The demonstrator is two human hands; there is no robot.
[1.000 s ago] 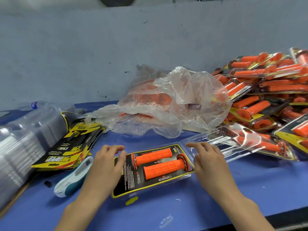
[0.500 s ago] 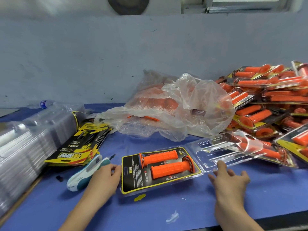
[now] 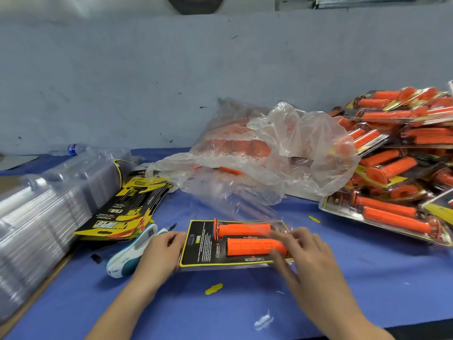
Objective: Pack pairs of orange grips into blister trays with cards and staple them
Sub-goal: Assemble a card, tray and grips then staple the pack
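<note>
Near the front edge of the bench, a carded blister tray is lying flat, carrying two orange grips side by side. The left hand is gripping the tray's left edge with curled fingers. The right hand, blurred, is spreading straight fingers over the grips' right ends. A stapler is lying just left.

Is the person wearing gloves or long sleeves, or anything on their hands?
No gloves. The left hand and right hand are both bare, and so are the forearms as far as the picture shows: no sleeves, no watch, no bracelet. I see no rings either, though the right hand is blurred, so a thin one could be missed.
</note>
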